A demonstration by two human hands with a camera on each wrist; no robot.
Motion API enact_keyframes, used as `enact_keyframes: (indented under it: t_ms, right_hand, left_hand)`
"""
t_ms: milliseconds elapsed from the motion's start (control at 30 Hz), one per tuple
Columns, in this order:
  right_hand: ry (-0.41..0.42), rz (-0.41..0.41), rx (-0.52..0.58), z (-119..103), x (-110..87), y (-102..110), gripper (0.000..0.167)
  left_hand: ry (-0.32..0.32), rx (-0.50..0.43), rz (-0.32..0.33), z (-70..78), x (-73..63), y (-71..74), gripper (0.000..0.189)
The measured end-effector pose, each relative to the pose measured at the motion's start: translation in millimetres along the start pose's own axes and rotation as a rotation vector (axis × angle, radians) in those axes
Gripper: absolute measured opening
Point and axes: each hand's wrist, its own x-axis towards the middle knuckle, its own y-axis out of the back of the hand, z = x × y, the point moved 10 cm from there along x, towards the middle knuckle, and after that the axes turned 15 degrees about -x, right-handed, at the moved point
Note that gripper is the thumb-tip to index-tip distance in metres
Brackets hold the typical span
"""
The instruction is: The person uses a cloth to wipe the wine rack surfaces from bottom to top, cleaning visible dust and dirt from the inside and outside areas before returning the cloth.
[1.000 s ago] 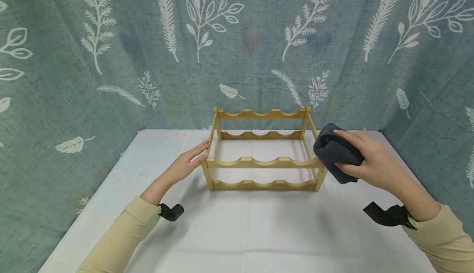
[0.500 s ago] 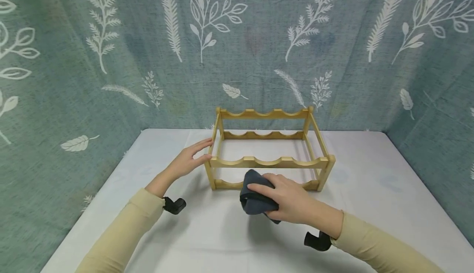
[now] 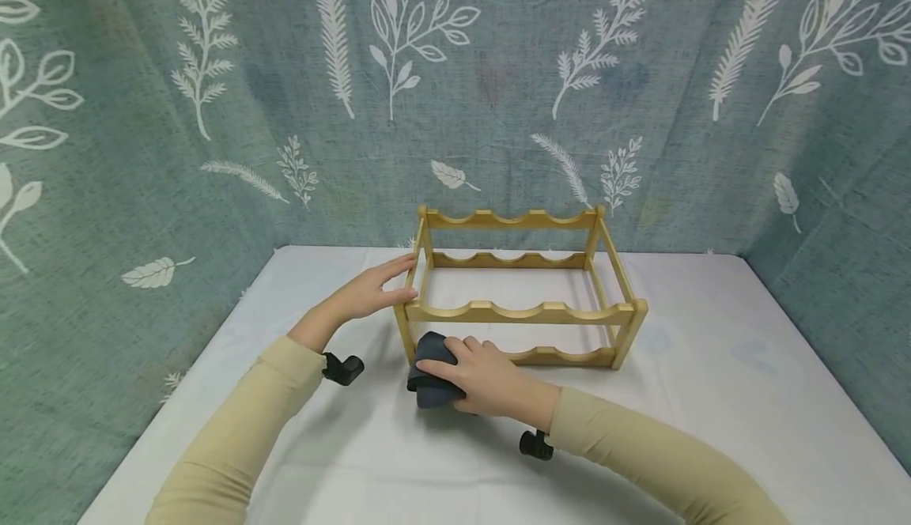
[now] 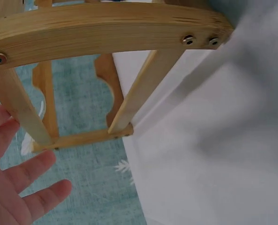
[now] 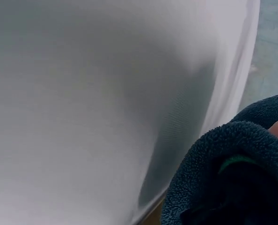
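A light wooden rack (image 3: 512,313) with scalloped rails stands on the table. My right hand (image 3: 491,379) grips a folded, fluffy dark blue cloth (image 3: 430,375) against the left part of the lower front rail, hiding that stretch of wood. Up close in the right wrist view, the thick pile of the cloth (image 5: 242,129) shows, with one fingertip at the frame's edge. Over at the rack's left end, my left hand (image 3: 359,294) touches the upper side bar with extended fingers. The left wrist view has these fingers (image 4: 33,171) spread beside the rack's wooden side slats (image 4: 106,30).
White cloth covers the table (image 3: 712,398). Behind and at both sides hangs a blue-green curtain (image 3: 498,153) with white leaf prints, close to the rack's back. Each wrist carries a small black camera mount (image 3: 343,368).
My right hand has carried the dark blue cloth from the rack's right end leftward along its front to the lower left. The left hand stays at the rack's left end.
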Motion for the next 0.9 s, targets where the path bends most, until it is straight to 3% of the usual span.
enact_keyframes:
  t_ms: [200, 367, 600, 900]
  right_hand:
    - [0.035, -0.069, -0.068, -13, 19.5, -12, 0.068]
    - [0.020, -0.118, -0.113, -14, 23.5, -25, 0.068]
    - [-0.035, -0.198, -0.031, -2, 14.3, -40, 0.069]
    - [-0.062, -0.103, 0.007, 14, -17.1, -35, 0.068]
  left_hand:
    - [0.007, 0.010, -0.005, 0.6, 0.7, -2.1, 0.063]
    - [0.018, -0.001, -0.001, 1.7, -1.3, -1.4, 0.065]
    - [0.025, 0.013, -0.007, -1.8, -1.7, -1.7, 0.066]
    - [0.012, -0.007, -0.024, -0.5, -2.2, -4.5, 0.064]
